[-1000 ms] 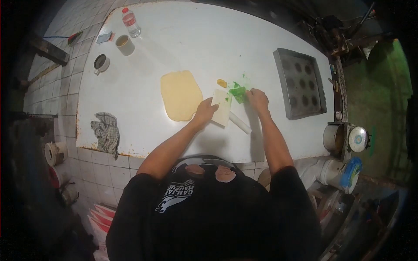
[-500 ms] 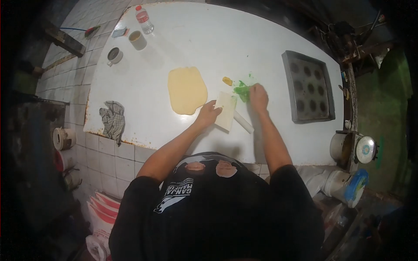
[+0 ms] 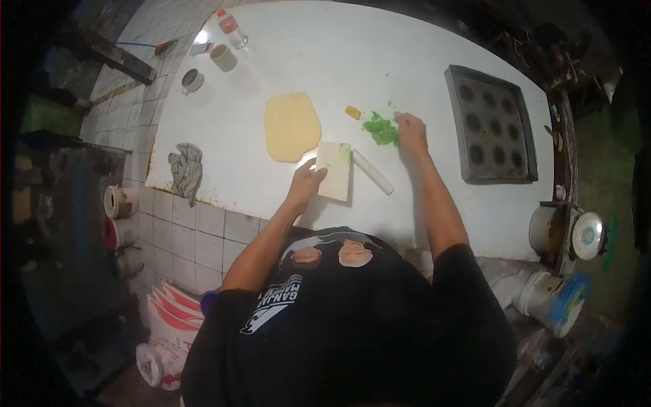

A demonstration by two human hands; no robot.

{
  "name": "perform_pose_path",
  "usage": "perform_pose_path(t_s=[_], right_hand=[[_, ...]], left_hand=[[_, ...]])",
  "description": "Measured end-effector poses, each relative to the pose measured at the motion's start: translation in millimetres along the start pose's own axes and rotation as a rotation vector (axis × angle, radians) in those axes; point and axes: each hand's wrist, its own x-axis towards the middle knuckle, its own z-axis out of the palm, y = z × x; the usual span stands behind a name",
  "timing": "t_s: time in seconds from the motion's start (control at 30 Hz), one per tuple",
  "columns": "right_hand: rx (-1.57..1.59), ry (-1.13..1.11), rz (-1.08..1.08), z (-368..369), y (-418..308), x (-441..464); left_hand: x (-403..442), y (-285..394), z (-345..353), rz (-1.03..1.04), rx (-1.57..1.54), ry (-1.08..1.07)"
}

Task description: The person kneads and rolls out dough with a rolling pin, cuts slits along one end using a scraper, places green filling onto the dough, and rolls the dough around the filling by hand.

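My left hand point(image 3: 308, 182) is closed on a flat, cream-coloured rectangular dough scraper point(image 3: 332, 173), with green smears along its far edge. Just right of the scraper lies a white rolling pin point(image 3: 373, 172), set at a slant. Beyond it is a crumpled green patch of paste or dough point(image 3: 382, 129), with bits scattered around. At the right side of this patch is my right hand point(image 3: 411, 132), its fingers curled together; whatever they hold, if anything, is hidden. A small yellow lump point(image 3: 352, 112) sits near the green. Left of these lies a flat yellow sheet of dough point(image 3: 291, 127).
On the white table point(image 3: 237, 115), a dark metal tray with round marks point(image 3: 456, 122) stands at right. A bottle point(image 3: 232, 28), a beige cup point(image 3: 223, 58) and a metal mug point(image 3: 192, 81) stand far left. A checked cloth point(image 3: 186, 171) hangs over the near edge.
My left hand has drawn the scraper left, away from the green patch and toward the dough sheet. My right hand has shifted slightly right and away from me. The camera view has turned a little.
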Motion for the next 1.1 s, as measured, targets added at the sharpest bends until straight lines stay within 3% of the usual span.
perform_pose_path(t_s=[0.07,0.1,0.17,0.2,0.27,0.3,0.37,0.43,0.5,0.53,0.57,0.6,0.67,0.7,0.8,0.87,1.0,1.03,1.07,1.1], right_hand=[[-0.26,0.033,-0.181,25.8,36.8,17.2],[-0.243,0.038,-0.175,31.6,49.2,12.9],[0.075,0.275,-0.407,37.7,56.0,10.7],[0.085,0.264,-0.405,33.7,52.7,-1.9],[0.251,-0.012,0.052,7.3,40.9,-35.5],[0.26,-0.013,0.046,12.0,54.6,-41.1],[0.021,0.367,-0.279,37.2,111.4,-58.3],[-0.19,0.467,-0.241,44.9,144.8,-83.2],[-0.197,0.523,-0.217,48.9,166.0,-105.2],[-0.2,0.517,-0.227,48.3,178.9,-111.3],[-0.19,0.506,-0.25,53.6,184.3,-116.0],[-0.152,0.48,-0.218,53.9,181.1,-123.7],[-0.076,0.429,-0.191,48.5,155.2,-136.9],[-0.044,0.408,-0.187,44.4,142.4,-142.7],[0.047,0.412,-0.3,38.4,102.7,-156.1],[0.127,0.409,-0.359,34.9,73.5,-163.8],[0.171,0.218,-0.294,43.7,27.5,-172.5],[0.154,0.149,-0.274,47.7,15.1,-176.3],[0.095,0.154,-0.366,57.4,0.2,-179.8],[0.075,0.165,-0.372,69.9,-17.1,-182.7]], left_hand=[[-4.7,0.8,15.3,0.011,-0.045,0.0],[-7.6,1.4,18.9,0.021,-0.101,0.011],[-4.2,6.5,27.4,0.063,-0.093,0.039],[-9.8,-0.7,31.0,0.073,-0.107,0.06],[-16.8,-8.0,30.5,0.014,-0.094,0.051],[-14.3,-5.2,29.2,-0.018,-0.086,0.043],[-10.8,-29.1,19.7,-0.019,-0.083,0.057],[-21.9,-47.5,10.2,-0.033,-0.084,0.087],[-34.7,-59.6,13.1,-0.083,-0.134,0.127],[-38.2,-66.3,16.6,-0.158,-0.076,0.27],[-33.0,-79.7,4.4,-0.173,-0.03,0.168],[-32.4,-86.2,4.5,-0.21,0.063,0.255],[-9.2,-126.7,-9.3,-0.007,0.118,0.142],[-0.9,-127.1,-10.8,0.055,0.292,0.121],[-5.6,-86.5,-3.0,0.062,0.483,0.124],[-16.1,-45.9,-16.6,0.032,0.894,0.094],[20.9,-77.6,-168.4,0.567,0.975,0.826],[11.6,-57.2,-208.2,0.485,1.061,1.009],[19.1,-66.2,-264.2,0.482,0.827,1.135],[5.7,-45.9,-310.0,0.091,1.107,1.106]])
